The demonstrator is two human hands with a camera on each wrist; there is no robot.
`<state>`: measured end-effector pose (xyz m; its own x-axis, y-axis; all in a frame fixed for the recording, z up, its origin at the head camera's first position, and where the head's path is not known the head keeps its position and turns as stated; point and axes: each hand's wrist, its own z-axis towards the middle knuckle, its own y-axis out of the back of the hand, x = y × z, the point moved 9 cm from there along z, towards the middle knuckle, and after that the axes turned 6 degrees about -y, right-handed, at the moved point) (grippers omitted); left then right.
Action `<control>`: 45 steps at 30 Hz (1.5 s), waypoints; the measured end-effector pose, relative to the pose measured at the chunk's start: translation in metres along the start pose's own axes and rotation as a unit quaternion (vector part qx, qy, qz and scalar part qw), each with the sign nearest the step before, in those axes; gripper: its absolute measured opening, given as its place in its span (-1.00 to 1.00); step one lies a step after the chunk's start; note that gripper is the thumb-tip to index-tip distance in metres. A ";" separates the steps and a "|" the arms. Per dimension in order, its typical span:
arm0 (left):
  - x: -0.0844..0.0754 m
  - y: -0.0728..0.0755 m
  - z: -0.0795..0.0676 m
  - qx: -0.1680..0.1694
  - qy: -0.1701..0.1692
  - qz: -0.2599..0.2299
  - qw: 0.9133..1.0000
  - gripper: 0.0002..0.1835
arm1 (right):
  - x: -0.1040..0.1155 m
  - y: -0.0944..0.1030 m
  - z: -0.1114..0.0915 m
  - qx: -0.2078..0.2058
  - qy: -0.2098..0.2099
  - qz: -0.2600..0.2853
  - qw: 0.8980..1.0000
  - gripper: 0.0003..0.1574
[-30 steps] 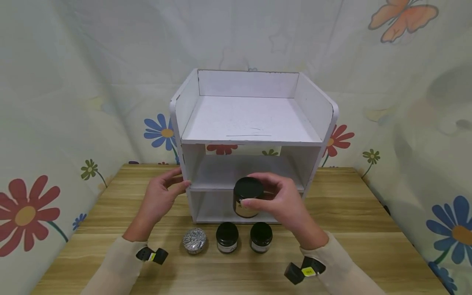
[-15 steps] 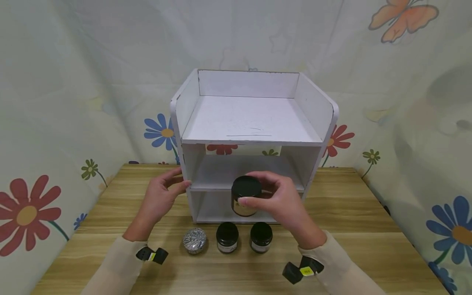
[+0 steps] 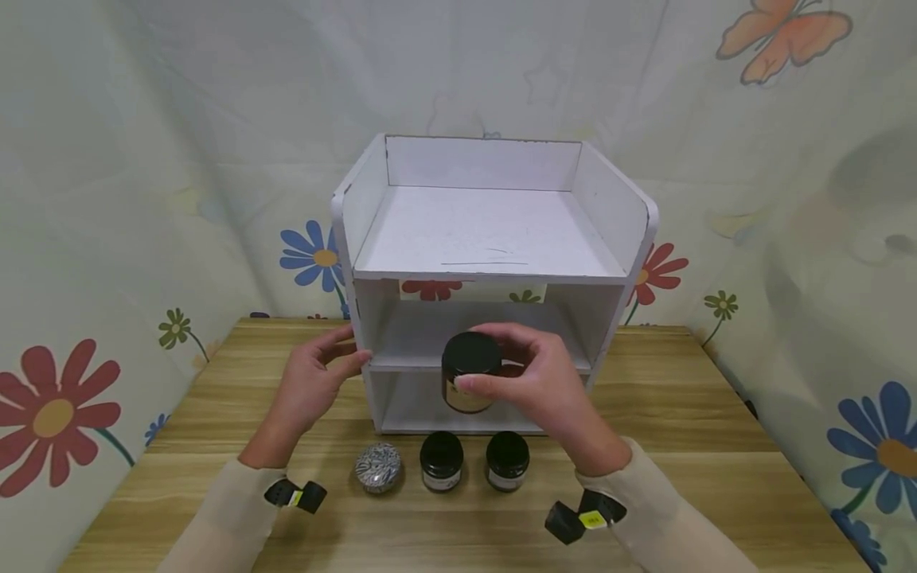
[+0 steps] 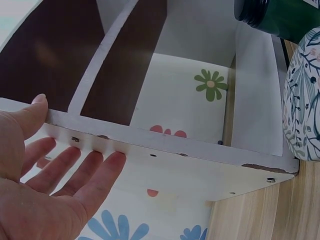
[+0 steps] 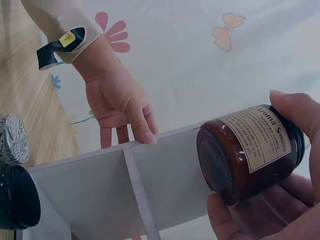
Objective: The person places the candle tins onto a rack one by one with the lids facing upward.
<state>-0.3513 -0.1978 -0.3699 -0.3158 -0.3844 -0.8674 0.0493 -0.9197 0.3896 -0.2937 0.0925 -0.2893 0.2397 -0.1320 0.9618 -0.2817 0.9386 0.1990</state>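
Note:
A scented candle [image 5: 248,150] in an amber glass jar with a dark lid and printed label is in my right hand [image 3: 544,383]. Thumb and fingers grip it at the sides, in front of the middle level of a white shelf unit [image 3: 494,278]. In the head view the candle looks upright, with its base hidden from the shelf behind. My left hand [image 3: 310,382] rests on the unit's left side panel. Its thumb touches the front edge and its straight fingers [image 4: 107,175] lie along the outer face, as the left wrist view shows.
On the wooden table [image 3: 645,509], before the unit, stand a patterned round tin [image 3: 378,468] and two dark-lidded jars, the middle jar [image 3: 441,461] and the right jar [image 3: 507,461]. A flowered cloth [image 3: 215,159] hangs behind.
My right hand has moved the candle slightly left and up, toward the middle level. My left hand stays on the side panel, and the tin and jars have not moved.

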 end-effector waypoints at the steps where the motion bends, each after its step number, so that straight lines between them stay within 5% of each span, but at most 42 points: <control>1: 0.000 0.000 0.000 0.001 0.000 0.002 1.000 -0.33 | 0.001 0.000 0.000 0.000 -0.001 0.000 1.000 -0.36; 45: -0.003 -0.001 -0.001 0.008 0.003 0.001 1.000 -0.34 | 0.032 -0.006 0.015 -0.019 0.025 -0.049 0.998 -0.41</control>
<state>-0.3492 -0.1963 -0.3683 -0.3107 -0.3866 -0.8683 0.0354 -0.9176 0.3959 -0.2988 0.0781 -0.2563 0.3109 -0.2085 0.9273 -0.2189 0.9337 0.2834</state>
